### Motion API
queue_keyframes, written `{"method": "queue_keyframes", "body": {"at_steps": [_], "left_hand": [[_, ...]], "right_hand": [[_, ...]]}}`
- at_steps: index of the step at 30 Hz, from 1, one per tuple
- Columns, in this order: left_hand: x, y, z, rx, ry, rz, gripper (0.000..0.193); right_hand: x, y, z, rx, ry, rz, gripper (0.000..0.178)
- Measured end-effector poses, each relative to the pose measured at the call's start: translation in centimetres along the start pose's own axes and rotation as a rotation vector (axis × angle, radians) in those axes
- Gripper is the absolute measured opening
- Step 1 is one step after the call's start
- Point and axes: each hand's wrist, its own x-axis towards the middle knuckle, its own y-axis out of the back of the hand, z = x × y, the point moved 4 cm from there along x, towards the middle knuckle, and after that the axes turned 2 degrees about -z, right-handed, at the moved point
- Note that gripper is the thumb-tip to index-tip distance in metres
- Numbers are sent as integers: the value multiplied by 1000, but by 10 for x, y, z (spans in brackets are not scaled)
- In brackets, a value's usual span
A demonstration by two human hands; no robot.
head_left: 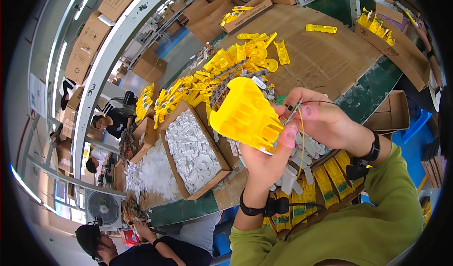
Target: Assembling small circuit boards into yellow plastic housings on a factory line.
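Over the near side of the table, my left hand point(267, 166) is closed around a yellow plastic housing point(247, 110), tilted so its ribbed hollow faces me. Close against the housing's lower end, my right hand point(328, 120) pinches a small circuit board point(292, 113). A thin yellow wire point(301, 145) hangs by the board, and a dark wire arcs above my right fingers. Pink finger covers sit on some of my fingertips. Whether the board touches the housing I cannot tell.
A cardboard box point(216, 180) of white plastic pieces stands left of my hands. Yellow housings point(188, 87) are heaped beyond. Yellow parts with green boards point(325, 183) line the table's edge before me. A lone yellow part point(321, 29) lies far right. A co-worker point(101, 245) sits lower left.
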Motion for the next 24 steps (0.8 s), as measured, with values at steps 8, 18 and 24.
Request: {"method": "queue_keyframes", "body": {"at_steps": [8, 18, 24], "left_hand": [[-20, 31, 9, 103, 84, -66, 32], [-31, 39, 14, -13, 178, -111, 34], [-51, 49, 10, -274, 496, -54, 41]], "right_hand": [[0, 13, -38, -537, 247, -138, 34], [-5, -38, -13, -1602, 632, -460, 27], [-7, -46, 5, -1538, 631, -479, 25]]}}
